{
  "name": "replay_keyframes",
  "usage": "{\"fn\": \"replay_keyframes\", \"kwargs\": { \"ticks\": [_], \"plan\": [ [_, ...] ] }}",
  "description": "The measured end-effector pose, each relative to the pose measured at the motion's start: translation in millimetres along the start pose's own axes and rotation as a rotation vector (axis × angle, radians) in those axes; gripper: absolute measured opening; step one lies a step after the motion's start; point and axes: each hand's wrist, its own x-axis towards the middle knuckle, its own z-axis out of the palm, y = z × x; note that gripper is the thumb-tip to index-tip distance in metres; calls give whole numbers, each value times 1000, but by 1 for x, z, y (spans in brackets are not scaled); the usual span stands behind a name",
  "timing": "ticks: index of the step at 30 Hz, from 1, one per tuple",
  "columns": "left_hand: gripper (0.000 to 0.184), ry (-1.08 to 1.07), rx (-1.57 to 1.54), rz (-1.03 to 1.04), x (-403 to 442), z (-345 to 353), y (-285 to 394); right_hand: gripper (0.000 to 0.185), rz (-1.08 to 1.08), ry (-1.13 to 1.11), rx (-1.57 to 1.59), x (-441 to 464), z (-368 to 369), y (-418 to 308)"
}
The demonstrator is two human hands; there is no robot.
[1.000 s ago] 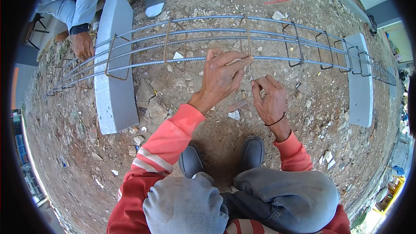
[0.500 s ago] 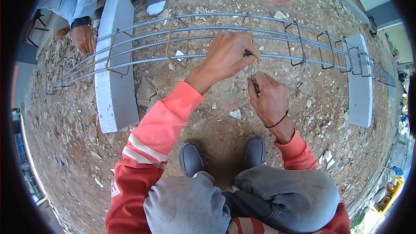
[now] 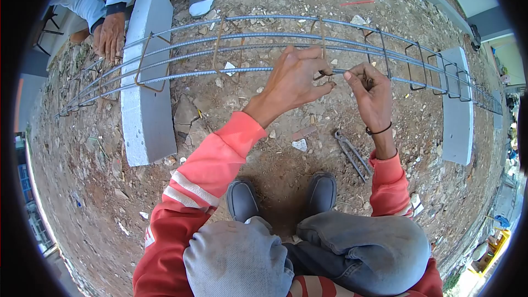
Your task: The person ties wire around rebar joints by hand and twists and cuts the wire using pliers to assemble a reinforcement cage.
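Note:
A long cage of ribbed steel bars (image 3: 258, 70) with square stirrups (image 3: 383, 49) spans in front of me. At its near bar, my left hand (image 3: 294, 80) has its fingers curled around a dark steel stirrup part, its thumb a little apart from them. My right hand (image 3: 374, 93) is just to the right, thumb and forefinger pinching that near bar; whether a thin wire is also between them cannot be made out. Below the hands, a pair of pincers (image 3: 350, 153) lies on the ground with its handles toward me.
The cage rests on a left block (image 3: 146, 126) and a right block (image 3: 457, 126). Beyond the left block, a co-worker's hand (image 3: 111, 36) is near the bars. Stones and rubble (image 3: 187, 111) litter the ground. My shoes (image 3: 243, 201) stand below the cage.
My right hand has moved up and right, from below the cage to the near bar. The pincers now show on the ground. My left hand's grip has loosened. The co-worker's hand has shifted slightly.

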Motion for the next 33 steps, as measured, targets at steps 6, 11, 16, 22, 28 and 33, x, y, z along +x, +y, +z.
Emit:
{"fn": "replay_keyframes", "kwargs": {
  "ticks": [6,11,16,22,28,33],
  "plan": [
    [27,42,14,37,-4,9,-6,16,855,-309,1381,-30,36,62],
    [29,19,-217,-116,4,-3,-1,17,904,-406,1370,-34,46,69],
    [80,-605,115,-572,30,-33,-18,29,23,70,-33,-23,16,10],
    [97,-849,-338,-789,65,10,-30,25,73,59,-110,-12,40,-5],
    [87,-907,-495,-879,70,11,-28,24,448,-49,507,-9,38,21],
    [87,-891,-488,-880,70,6,-30,46,579,-195,663,-38,28,37]
  ]
}}
